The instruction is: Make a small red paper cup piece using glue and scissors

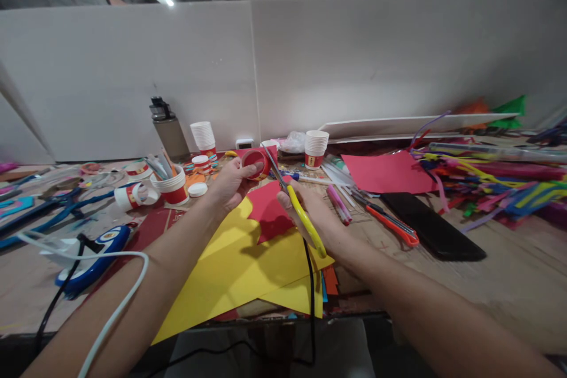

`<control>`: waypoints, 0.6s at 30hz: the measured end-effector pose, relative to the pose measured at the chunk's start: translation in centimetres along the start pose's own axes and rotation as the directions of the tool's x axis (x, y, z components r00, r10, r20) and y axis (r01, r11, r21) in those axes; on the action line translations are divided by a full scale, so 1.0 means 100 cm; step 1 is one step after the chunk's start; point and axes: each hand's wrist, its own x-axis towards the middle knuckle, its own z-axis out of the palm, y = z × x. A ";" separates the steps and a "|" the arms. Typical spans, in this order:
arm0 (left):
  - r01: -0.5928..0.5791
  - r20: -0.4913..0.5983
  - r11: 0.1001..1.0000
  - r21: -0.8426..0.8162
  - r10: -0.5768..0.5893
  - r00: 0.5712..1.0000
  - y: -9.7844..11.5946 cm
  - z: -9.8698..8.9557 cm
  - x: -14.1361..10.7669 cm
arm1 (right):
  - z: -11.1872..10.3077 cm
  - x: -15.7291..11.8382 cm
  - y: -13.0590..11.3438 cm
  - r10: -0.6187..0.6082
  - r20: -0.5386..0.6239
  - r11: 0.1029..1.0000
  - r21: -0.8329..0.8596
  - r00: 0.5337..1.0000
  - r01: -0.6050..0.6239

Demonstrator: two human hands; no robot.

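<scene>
My left hand [234, 185] holds a small red paper cup piece [262, 160], thumb pressed on its wall, its round opening toward me. In my right hand [312, 207] are scissors with yellow handles [303, 218]; their blades point up and left, close beside the cup's right side. Below both hands lies a red paper with a jagged edge [269, 212], on top of large yellow sheets [239, 271]. Some fingers of my right hand are hidden behind the handles.
Right of my hands lie pink markers [339, 205], an orange cutter [392, 225], a black phone [432, 225] and red paper [387, 172]. At left are a cup of tools [172, 188] and a blue glue gun [95, 257]. Cup stacks [316, 147] stand behind; a black cable [311, 289] hangs over the front edge.
</scene>
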 end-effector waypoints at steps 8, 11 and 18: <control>0.024 0.056 0.999 0.024 -0.025 0.998 0.003 -0.008 0.004 | -0.002 -0.002 -0.003 0.032 0.024 0.999 0.019 0.999 -0.033; 0.028 0.085 0.999 0.040 -0.032 0.996 0.006 -0.010 0.004 | -0.001 -0.003 -0.002 0.035 0.027 0.999 0.030 0.999 -0.036; 0.030 0.074 0.999 0.034 -0.032 0.997 0.005 -0.011 0.005 | 0.001 -0.003 -0.004 0.063 0.019 0.995 0.078 0.998 -0.064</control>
